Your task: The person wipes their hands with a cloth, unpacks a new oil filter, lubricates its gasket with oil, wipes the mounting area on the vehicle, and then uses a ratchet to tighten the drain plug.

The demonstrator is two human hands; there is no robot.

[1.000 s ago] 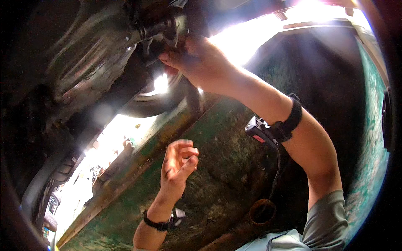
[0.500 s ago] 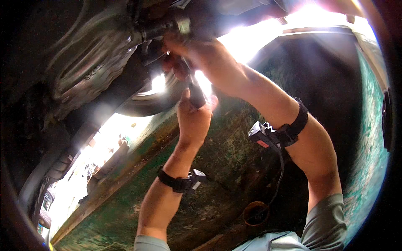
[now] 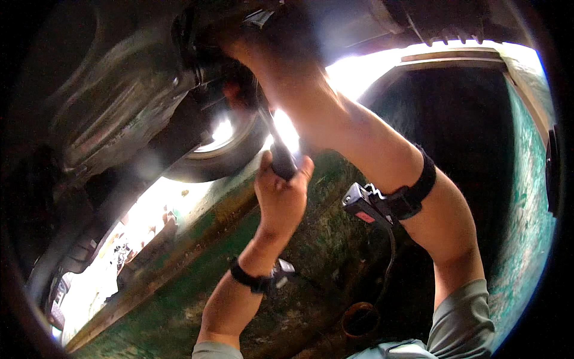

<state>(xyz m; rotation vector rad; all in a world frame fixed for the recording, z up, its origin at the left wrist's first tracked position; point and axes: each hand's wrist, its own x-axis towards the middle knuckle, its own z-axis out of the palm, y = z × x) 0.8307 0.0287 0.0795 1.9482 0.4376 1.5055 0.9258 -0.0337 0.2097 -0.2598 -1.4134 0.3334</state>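
Note:
My left hand (image 3: 280,194) is wrapped round the lower end of a dark tool with a thick handle (image 3: 282,158). A thinner shaft runs from it up toward the car's underside; its far end is lost in shadow. Higher up, my right hand (image 3: 248,52) reaches in among the dark parts beneath the car. Its fingers are blurred and hidden there, so what they touch cannot be made out. A small reddish part (image 3: 232,91) shows just below that hand, near the shaft.
The car's metal underbody (image 3: 119,119) hangs overhead at the left, beside a wheel (image 3: 218,149). A green, worn pit wall (image 3: 526,239) rises at right; a ledge (image 3: 173,254) crosses at left. A rusty round opening (image 3: 360,319) lies low down. Straps with small devices circle both forearms.
My left hand and the dark tool have moved down slightly. My right hand has shifted up and left, deeper into the shadow under the car.

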